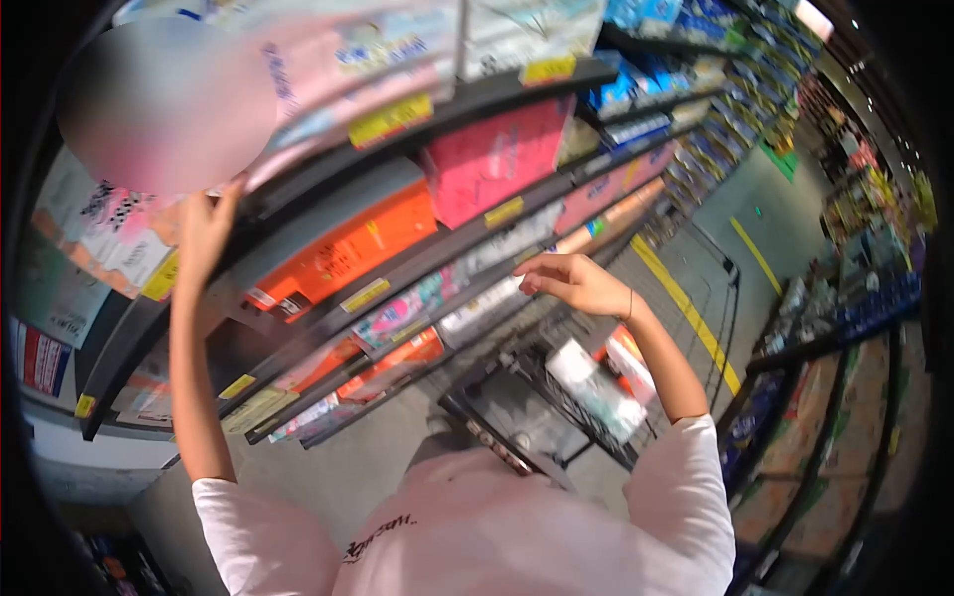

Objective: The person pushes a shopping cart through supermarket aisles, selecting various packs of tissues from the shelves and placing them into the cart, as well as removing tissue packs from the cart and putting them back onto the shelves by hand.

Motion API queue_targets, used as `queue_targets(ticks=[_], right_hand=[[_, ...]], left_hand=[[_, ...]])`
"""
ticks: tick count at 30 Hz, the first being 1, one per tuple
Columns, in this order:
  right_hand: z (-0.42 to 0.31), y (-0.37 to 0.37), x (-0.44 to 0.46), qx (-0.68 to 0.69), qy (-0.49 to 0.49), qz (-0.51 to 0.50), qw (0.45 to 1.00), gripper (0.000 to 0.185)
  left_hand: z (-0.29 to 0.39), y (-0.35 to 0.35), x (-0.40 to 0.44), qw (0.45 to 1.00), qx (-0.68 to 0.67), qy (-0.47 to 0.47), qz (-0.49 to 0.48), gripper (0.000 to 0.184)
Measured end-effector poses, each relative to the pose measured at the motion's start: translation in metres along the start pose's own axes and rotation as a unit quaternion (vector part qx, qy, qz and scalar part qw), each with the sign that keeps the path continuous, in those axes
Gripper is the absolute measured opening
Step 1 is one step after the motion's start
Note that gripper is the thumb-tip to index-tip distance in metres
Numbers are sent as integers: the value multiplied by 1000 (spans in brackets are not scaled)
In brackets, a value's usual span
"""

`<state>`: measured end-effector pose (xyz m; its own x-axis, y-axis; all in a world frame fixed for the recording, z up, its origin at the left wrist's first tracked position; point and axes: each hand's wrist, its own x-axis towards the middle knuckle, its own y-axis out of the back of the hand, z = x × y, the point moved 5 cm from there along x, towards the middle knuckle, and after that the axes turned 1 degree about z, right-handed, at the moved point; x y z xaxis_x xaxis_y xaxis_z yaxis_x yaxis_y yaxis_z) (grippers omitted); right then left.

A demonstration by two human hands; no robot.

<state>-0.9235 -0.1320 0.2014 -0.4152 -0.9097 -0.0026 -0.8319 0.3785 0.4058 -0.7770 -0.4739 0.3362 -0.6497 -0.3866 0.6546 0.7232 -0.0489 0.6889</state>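
My left hand (207,233) reaches up to the upper shelf, its visible fingers stretched out and apart. It is beside a white and pink pack (124,214) and below a large pale pink pack (328,74). A round blurred patch covers the fingertips, so contact with a pack cannot be made out. My right hand (576,285) hangs in the air, fingers loosely bent with nothing seen in them. Below it stands a black wire shopping cart (542,382). A white and pale green pack (596,387) and an orange and white pack (626,363) lie in the cart.
Orange packs (343,248) and a pink pack (502,159) fill the shelf (397,253) ahead, with yellow price tags along its edges. More loaded shelves (805,417) stand at the right. Yellow lines (686,313) mark the grey aisle floor (715,268).
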Motion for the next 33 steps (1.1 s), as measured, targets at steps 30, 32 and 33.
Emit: queue_targets(ticks=[30, 32, 33], right_hand=[[315, -64, -304, 160, -301, 545, 766, 21], [306, -73, -304, 137, -356, 594, 708, 25], [303, -76, -303, 123, -350, 591, 717, 24]], left_hand=[[325, -381, -366, 803, -253, -75, -535, 58], [312, -387, -368, 791, -266, -12, -551, 62], [308, -387, -370, 779, -263, -6, -569, 65]])
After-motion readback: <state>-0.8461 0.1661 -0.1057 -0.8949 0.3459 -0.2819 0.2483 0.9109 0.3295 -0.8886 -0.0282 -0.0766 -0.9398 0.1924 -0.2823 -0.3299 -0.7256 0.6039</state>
